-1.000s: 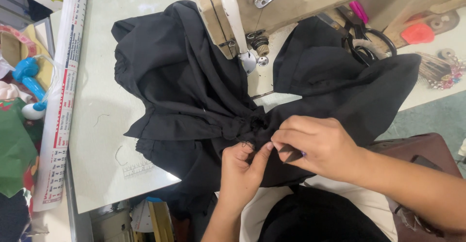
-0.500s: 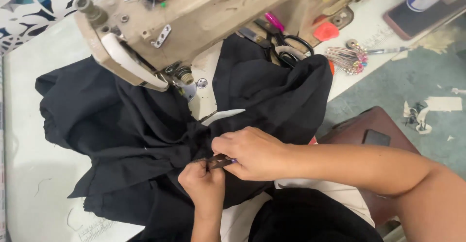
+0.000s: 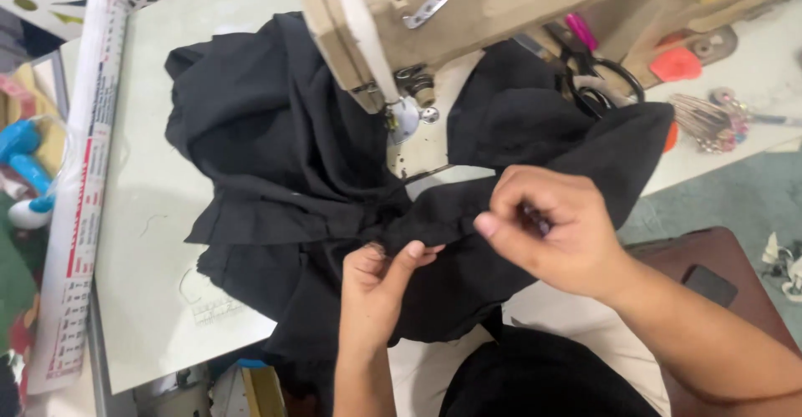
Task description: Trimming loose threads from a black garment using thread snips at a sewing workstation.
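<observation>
A heap of black fabric [image 3: 276, 166] lies spread over the pale bench [image 3: 159, 241], bunched up beneath the head of a beige sewing machine [image 3: 468, 7] and spilling off the near edge toward the person's lap. The left hand [image 3: 380, 275] pinches a fold of the cloth near the middle of the heap, thumb pressed against the fingers. The right hand [image 3: 551, 225] hovers just beside it, closed around a small dark tool whose kind I can't make out. Black-handled scissors [image 3: 606, 83] rest behind the fabric by the machine. A long rolled paper [image 3: 83, 175] lies along the bench's left side.
</observation>
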